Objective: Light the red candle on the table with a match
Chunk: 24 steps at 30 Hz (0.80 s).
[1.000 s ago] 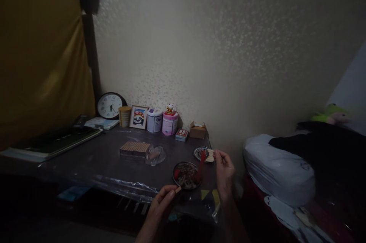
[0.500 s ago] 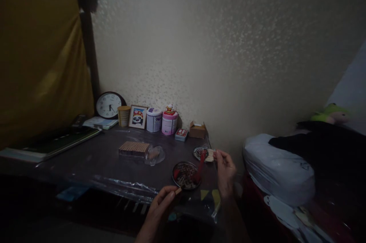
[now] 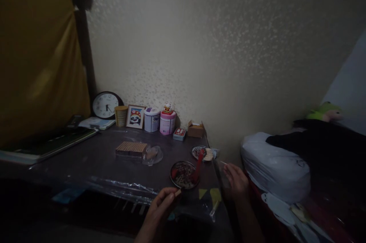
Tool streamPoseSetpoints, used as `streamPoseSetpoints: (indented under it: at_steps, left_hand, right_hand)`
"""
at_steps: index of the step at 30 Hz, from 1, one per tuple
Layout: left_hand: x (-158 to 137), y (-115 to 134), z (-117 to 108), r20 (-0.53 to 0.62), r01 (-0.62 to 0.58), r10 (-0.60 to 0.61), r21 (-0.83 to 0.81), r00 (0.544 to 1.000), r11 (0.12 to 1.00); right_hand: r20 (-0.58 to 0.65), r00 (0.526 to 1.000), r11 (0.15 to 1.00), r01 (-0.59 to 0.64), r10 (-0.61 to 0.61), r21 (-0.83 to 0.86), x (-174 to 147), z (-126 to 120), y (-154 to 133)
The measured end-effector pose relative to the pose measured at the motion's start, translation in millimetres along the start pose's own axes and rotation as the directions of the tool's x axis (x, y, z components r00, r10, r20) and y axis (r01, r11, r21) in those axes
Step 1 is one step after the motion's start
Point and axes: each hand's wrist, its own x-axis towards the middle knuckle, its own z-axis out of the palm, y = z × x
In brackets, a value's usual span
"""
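Observation:
My left hand [image 3: 161,207] is closed in a pinch on a small tan piece [image 3: 177,192], which points toward the round dish [image 3: 170,176] just beyond it. A dark, speckled mix fills the dish, and a red spoon [image 3: 199,163] leans up out of it. My right hand [image 3: 238,183] is beside the table's right edge, fingers bent together. Something pale and thin seems to be at its fingertips, too dim to make out. Behind the dish stands a smaller plate [image 3: 193,153] with dark bits and several pale flat pieces [image 3: 209,154].
A row of tan slabs [image 3: 131,148] lies mid-table beside a crumpled clear bag [image 3: 153,155]. Along the wall stand a clock [image 3: 105,105], a framed panda picture [image 3: 135,117], two tins and a small cardboard box [image 3: 196,129]. A white bag [image 3: 276,167] bulges at right.
My right hand has moved away from the pale pieces on the smaller plate, to the right and down past the table edge. My left hand keeps its pinch. The view has shifted slightly.

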Motion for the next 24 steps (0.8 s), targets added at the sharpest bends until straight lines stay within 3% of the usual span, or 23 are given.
streamPoseSetpoints:
  at_steps: [7, 15, 24]
  left_hand:
    - [-5, -2, 8, -0.019, 0.050, -0.050, 0.036, 0.999, 0.998]
    - [-3, -14, 2, 0.071, 0.110, -0.116, 0.072, 0.991, 0.991]
    - [2, -26, -3, 0.072, 0.088, -0.106, 0.223, 0.992, 0.971]
  right_hand:
    - [-0.004, 0.992, 0.971, -0.126, 0.128, -0.204, 25, -5, 27]
    - [0.086, 0.992, 0.887, -0.041, 0.090, -0.460, 43, 17, 44]
    - [0.106, 0.990, 0.753, 0.001, 0.092, -0.658, 62, 38, 61]
